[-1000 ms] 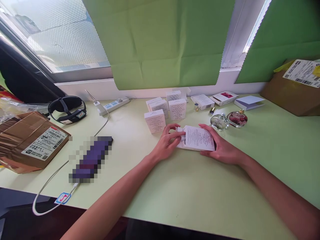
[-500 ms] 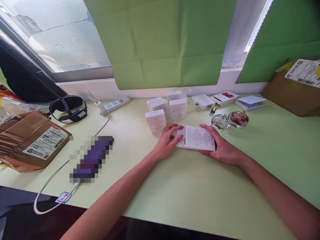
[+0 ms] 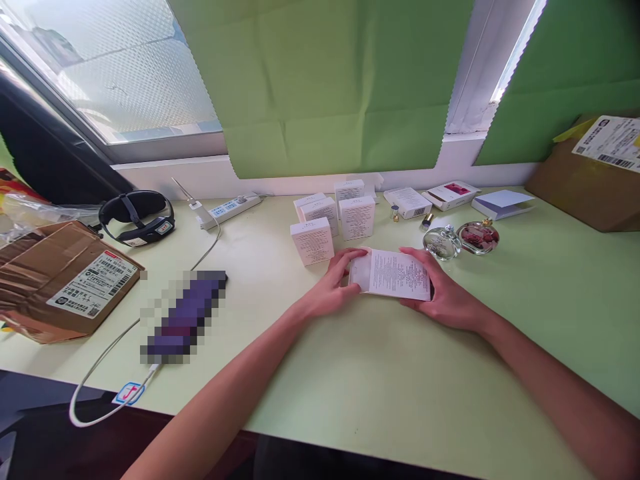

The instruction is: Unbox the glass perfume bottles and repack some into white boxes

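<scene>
Leftmost, your brown parcel (image 3: 65,280) sits at the table (image 3: 380,393) edge, with a headband (image 3: 136,217) behind it and a white cable (image 3: 107,360) looping off the front edge toward you. A power strip (image 3: 231,208) lies by the wall.

Next, your left hand (image 3: 334,288) presses the left end of the flat box (image 3: 393,275), fingers curled over its flap; your right hand (image 3: 443,293) clasps the right end, thumb on top. Both hands are grasping the box, which lies flat on the table at centre, printed side up.

Just behind the left hand stand small white boxes (image 3: 330,223), the nearest almost touching your fingers. A sideways push on the flap could, I judge, topple them. To the right, just behind your right hand, sit a clear glass bottle (image 3: 441,243) and a pink round bottle (image 3: 477,237); lifting the box backward may knock them, and round glass could roll. Further back lie loose cartons (image 3: 433,199), and a big cardboard box (image 3: 587,180) fills the far right.

Open room lies toward you: the bare stretch between your forearms and the near edge. The right side past the bottles is open too. Keep clear of the cable loop on the left.
</scene>
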The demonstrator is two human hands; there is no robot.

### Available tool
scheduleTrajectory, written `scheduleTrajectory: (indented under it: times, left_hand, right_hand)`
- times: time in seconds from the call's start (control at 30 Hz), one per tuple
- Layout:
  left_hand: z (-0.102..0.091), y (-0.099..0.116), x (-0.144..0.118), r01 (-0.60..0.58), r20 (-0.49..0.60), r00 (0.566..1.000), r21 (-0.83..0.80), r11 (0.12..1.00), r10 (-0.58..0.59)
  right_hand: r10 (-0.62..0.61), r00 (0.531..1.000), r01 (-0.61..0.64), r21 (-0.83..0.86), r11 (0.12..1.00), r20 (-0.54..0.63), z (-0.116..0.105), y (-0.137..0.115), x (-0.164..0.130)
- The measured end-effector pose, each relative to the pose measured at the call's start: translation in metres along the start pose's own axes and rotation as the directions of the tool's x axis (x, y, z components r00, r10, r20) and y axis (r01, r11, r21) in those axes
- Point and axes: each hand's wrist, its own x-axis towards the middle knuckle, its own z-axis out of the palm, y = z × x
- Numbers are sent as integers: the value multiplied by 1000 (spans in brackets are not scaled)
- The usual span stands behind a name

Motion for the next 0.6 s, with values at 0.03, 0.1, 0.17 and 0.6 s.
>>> scheduleTrajectory:
  times: [0.03,0.1,0.17,0.6]
  left_hand:
    - [0,-1,0,-4,13,1000,6,1000,4]
    - [1,-2,0,-8,34,999,24,1000,7]
    - [3,-3,0,-14,31,999,47,999,12]
    - [9,-7,2,159,-201,972,168,973,-124]
  right_hand:
    - [1,1000,-1,8,1000,-5,0,0,0]
    - [1,1000,-1,22,1000,-12,0,1,1]
    - [4,1000,-4,22,1000,-8,-1,2,1]
    - [-23,1000,22,-49,999,-18,0,1,1]
